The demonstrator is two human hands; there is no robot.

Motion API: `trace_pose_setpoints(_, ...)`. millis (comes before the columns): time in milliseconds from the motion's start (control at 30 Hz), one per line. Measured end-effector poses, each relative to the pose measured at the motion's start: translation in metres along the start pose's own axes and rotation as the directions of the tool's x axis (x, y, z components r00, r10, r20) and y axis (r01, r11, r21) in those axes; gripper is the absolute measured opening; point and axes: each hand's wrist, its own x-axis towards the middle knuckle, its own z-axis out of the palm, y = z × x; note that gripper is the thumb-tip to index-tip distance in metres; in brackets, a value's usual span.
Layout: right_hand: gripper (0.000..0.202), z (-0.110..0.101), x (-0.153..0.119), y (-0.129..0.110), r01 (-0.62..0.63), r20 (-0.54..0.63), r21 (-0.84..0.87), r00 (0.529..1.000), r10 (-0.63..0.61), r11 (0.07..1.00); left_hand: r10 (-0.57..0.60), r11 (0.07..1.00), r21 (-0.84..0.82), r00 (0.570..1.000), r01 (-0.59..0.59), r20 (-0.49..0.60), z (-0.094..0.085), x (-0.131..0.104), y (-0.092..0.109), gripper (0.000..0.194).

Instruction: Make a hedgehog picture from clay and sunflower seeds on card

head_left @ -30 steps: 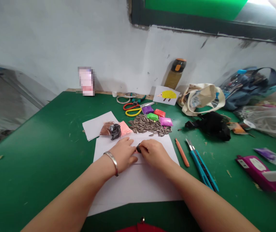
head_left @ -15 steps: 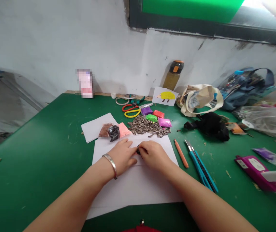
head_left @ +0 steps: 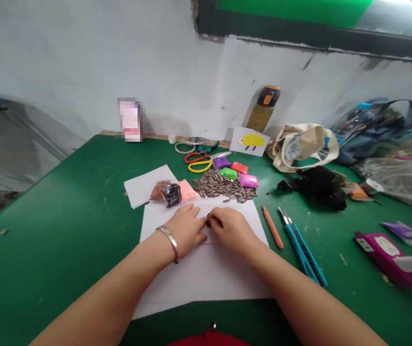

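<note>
Both hands work close together over the white paper (head_left: 206,278) in the head view. Palm down and partly open, the left hand (head_left: 187,229) has its fingers spread and grips nothing visible; one fingertip reaches the small black piece (head_left: 208,220), but whether it touches cannot be told. Thumb and fingers of the right hand (head_left: 231,228) are pinched nearly closed on that piece, which sits between the two hands, just above the upper part of the paper and mostly hidden by the fingers. A silver bracelet (head_left: 169,242) circles the left wrist.

Beyond the hands, the brown clay packet (head_left: 160,190), black clay packet (head_left: 172,195) and pale pink clay packet (head_left: 187,191) lie side by side, next to a loose pile of striped sunflower seeds (head_left: 220,185). Purple (head_left: 221,163), red (head_left: 239,167), green (head_left: 229,173) and violet-pink (head_left: 249,180) clay packets border the far side of the pile, near the yellow-handled scissors (head_left: 200,166). A hedgehog picture (head_left: 251,141) leans at the wall in front of a drink bottle (head_left: 261,115). To the right of the paper, an orange pen (head_left: 272,227) and blue utility knives (head_left: 305,254) rest on the green tabletop (head_left: 65,216).
</note>
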Motion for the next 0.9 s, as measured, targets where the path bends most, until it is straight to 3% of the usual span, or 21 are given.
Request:
trace_pose_setpoints(300, 0.016, 0.003, 0.002, 0.001, 0.037, -0.023, -0.041, 0.999, -0.038, 0.998, -0.051, 0.998, 0.035, 0.997, 0.049, 0.06, -0.001, 0.001, 0.003, 0.028)
trace_pose_setpoints(467, 0.016, 0.003, 0.002, 0.002, 0.026, -0.007, -0.01, 1.0, -0.026, 1.0, -0.027, 1.0, 0.016, 0.999, 0.026, 0.038, -0.002, 0.0, 0.002, 0.029)
trace_pose_setpoints(700, 0.019, -0.005, 0.001, 0.005, 0.059, 0.026, 0.103, 0.998, -0.062, 0.993, 0.021, 1.0, 0.0, 0.999, -0.021, 0.024, -0.003, -0.001, -0.003, 0.021)
trace_pose_setpoints(900, 0.02, -0.018, -0.001, 0.01, 0.0, 0.015, 0.07, 1.0, -0.001, 0.998, 0.024, 0.998, -0.059, 1.0, -0.024, 0.011, -0.004, -0.003, -0.003, 0.021)
